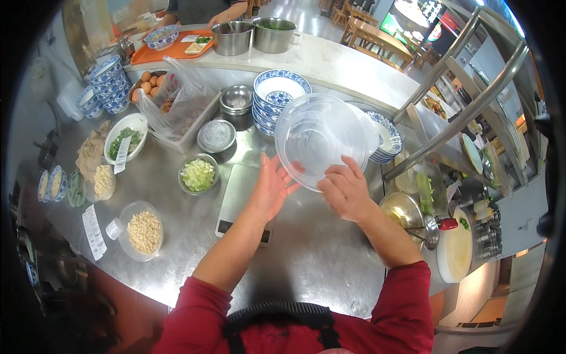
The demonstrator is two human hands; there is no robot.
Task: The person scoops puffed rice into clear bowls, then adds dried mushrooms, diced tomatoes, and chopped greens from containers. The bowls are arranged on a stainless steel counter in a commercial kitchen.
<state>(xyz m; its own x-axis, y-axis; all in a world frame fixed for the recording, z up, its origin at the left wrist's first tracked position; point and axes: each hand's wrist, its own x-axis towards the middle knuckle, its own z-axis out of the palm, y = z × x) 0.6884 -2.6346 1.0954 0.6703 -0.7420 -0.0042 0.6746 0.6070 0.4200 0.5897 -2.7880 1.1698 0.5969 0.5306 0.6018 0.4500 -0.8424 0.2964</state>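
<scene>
A stack of clear plastic bowls (321,138) is tilted above the steel table, its openings facing up. The fingers of my right hand (346,190) are bent over the near right rim and grip it. My left hand (272,186) is at the near left side of the stack, thumb and fingers apart; some fingertips show through the plastic, and I cannot tell whether they press on it. Below my left hand a flat kitchen scale (236,192) lies on the table, partly covered by my forearm. Left of the scale stands a bowl of chopped pale green vegetable (198,176).
Blue-and-white bowls (282,88) stand stacked behind. A tub of pale cubes (143,231) and a basket of green herbs (125,141) are left. To the right are a metal rail (454,112), a pan (401,209) and a round cutting board (455,251). Another person stands behind the counter.
</scene>
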